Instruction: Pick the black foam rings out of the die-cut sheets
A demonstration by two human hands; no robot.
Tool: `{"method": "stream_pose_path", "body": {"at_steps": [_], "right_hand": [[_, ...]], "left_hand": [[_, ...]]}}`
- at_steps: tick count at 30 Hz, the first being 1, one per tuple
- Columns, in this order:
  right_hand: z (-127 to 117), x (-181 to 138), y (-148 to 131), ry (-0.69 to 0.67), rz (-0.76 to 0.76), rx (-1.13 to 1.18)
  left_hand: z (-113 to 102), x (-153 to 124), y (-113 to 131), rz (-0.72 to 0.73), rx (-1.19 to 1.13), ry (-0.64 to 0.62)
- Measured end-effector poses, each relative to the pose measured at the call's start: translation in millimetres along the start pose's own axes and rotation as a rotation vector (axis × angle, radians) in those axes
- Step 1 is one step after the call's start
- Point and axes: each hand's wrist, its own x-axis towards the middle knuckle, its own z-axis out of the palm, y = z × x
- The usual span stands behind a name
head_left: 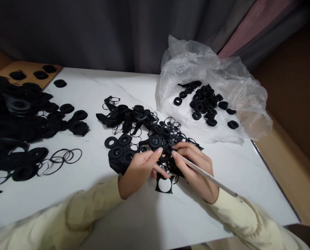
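My left hand (141, 165) is closed, its thumb and fingers gripping a small black ring-shaped pad (165, 155) just right of the thumb tip. Held like a pen in my right hand (196, 166) is a long, thin, pale tool (209, 176); its tip meets the black pad. Around both hands lies a pile of black round pads (127, 118), thin loops (172, 123) and offcuts. Below the left fingertips, a black square scrap (158, 185) with a round hole rests on the white table (134, 215). Fingers partly hide the pad.
A heap of black ring pads (27, 121) covers the left side, with thin loops (63, 158) beside it. At the back right, a clear plastic bag (238, 83) lies spread with loose black rings (203, 100) on it. Dark curtains (92, 34) hang behind the table.
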Motion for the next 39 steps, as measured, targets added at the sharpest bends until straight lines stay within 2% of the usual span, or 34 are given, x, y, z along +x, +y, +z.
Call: {"method": "stream_pose_path", "body": {"at_steps": [6, 12, 16, 19, 22, 25, 30, 39], "right_hand": [[-4, 4, 4, -0.044, 0.179, 0.093], [-5, 3, 4, -0.076, 0.279, 0.114], [-10, 0, 2, -0.047, 0.351, 0.144], [-13, -2, 1, -0.024, 0.307, 0.205], [-13, -3, 0, -0.099, 0.243, 0.248], [-11, -5, -1, -0.149, 0.123, 0.172], [-10, -6, 0, -0.128, -0.093, 0.054], [-6, -4, 4, -0.175, -0.296, -0.02]], "left_hand": [[-1, 2, -3, 0.006, -0.005, -0.008], [-1, 2, -3, 0.01, -0.029, -0.012], [-1, 1, -2, 0.011, -0.053, -0.02], [-1, 1, -2, 0.022, -0.059, -0.023], [-1, 1, -2, 0.029, -0.065, -0.023], [-1, 1, -1, 0.033, -0.066, -0.023], [-1, 0, 0, 0.046, -0.054, -0.032], [0, 0, -4, 0.068, 0.011, -0.031]]}}
